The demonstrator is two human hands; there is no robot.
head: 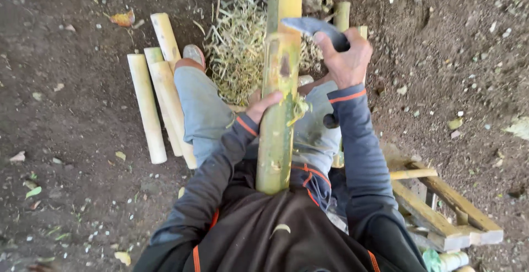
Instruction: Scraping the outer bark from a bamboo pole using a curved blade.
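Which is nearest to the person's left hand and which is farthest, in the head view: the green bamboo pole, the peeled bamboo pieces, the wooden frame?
1. Green bamboo pole: the left hand touches it.
2. Peeled bamboo pieces: on the ground, left.
3. Wooden frame: lower right, farthest.

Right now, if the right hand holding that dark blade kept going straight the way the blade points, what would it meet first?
The right hand aims the dark curved blade leftward at the upright green-yellow bamboo pole. The blade tip appears already at the pole's peeled yellow surface, so it likely meets that first; depth is unclear.

Left hand (261,105) low, fingers curled in a grip, right hand (346,57) raised, fist closed, both arms bent.
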